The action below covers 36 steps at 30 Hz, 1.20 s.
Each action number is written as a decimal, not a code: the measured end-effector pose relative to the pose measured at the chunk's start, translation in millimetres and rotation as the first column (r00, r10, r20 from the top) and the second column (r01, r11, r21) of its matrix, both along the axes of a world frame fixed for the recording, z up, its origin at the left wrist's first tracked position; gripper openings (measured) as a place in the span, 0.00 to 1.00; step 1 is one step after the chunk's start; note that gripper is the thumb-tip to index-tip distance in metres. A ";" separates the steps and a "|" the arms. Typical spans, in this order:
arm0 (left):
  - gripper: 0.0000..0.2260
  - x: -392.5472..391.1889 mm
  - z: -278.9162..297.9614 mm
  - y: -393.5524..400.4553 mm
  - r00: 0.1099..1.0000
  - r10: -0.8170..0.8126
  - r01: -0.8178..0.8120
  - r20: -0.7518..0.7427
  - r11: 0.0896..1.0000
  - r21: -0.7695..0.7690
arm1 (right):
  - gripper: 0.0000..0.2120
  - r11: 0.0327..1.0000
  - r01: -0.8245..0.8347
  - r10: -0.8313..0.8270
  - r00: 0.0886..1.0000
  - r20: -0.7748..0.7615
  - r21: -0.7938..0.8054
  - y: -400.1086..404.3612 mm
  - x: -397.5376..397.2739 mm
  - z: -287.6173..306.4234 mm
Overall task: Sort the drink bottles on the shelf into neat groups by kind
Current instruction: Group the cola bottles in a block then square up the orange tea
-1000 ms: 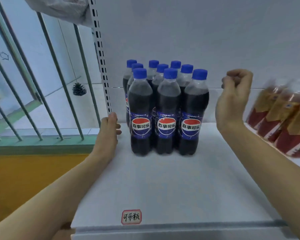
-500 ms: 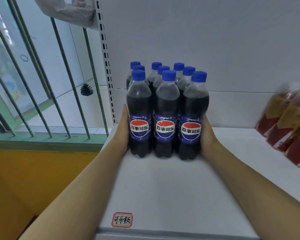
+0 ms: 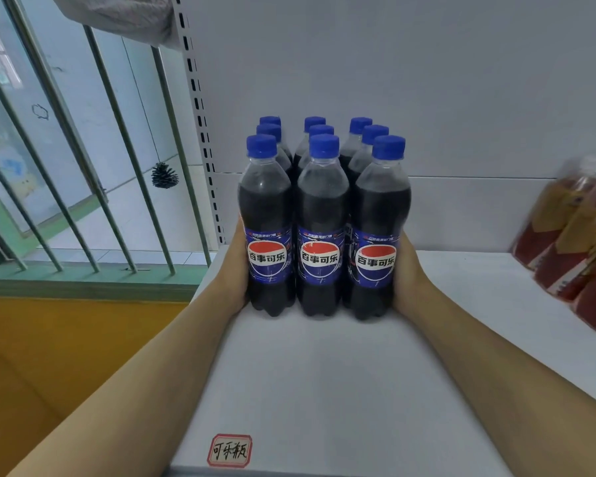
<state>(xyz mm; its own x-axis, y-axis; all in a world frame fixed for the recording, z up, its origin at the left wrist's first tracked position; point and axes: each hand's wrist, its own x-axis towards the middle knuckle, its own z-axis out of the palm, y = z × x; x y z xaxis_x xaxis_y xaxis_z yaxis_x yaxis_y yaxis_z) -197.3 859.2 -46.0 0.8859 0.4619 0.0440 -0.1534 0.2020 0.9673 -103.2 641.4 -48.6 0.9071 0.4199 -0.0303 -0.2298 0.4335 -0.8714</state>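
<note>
Cola bottles [image 3: 322, 222], nine in a three-by-three block, stand upright on the white shelf [image 3: 324, 380] against its white back panel, blue caps up, labels facing the camera. Left of the block are window bars [image 3: 117, 160]; right of it, blurred red-and-gold bottles [image 3: 572, 242] are cut off. The left hand [image 3: 236, 266] and right hand [image 3: 405, 270] press flat against the block's sides, fingers hidden behind it. A small handwritten label [image 3: 229, 449] sits in front.

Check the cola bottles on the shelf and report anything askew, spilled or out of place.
Nothing stands out. The cola bottles stand upright in three straight rows, caps on, with the left hand and right hand pressed against the block's sides. No spill shows on the shelf.
</note>
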 end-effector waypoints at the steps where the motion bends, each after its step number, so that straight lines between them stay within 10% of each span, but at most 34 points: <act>1: 0.18 -0.1 0.4 0.0 1.000 -0.002 0.002 0.000 1.000 0.001 | 0.29 1.000 0.002 -0.002 1.000 0.005 -0.007 -0.2 0.2 0.2; 36: 0.25 -1.0 -3.2 -2.1 0.996 -0.046 0.051 0.077 0.997 -0.064 | 0.23 0.980 0.093 -0.088 0.996 0.034 -0.176 -7.8 -13.8 12.2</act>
<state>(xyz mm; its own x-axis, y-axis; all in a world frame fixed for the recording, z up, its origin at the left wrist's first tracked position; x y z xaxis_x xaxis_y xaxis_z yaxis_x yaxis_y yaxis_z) -198.3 857.1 -49.2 0.9027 0.4223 0.0821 -0.2134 0.2740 0.9378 -117.0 633.5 -36.4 0.9426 0.3260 -0.0727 -0.1729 0.2900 -0.9413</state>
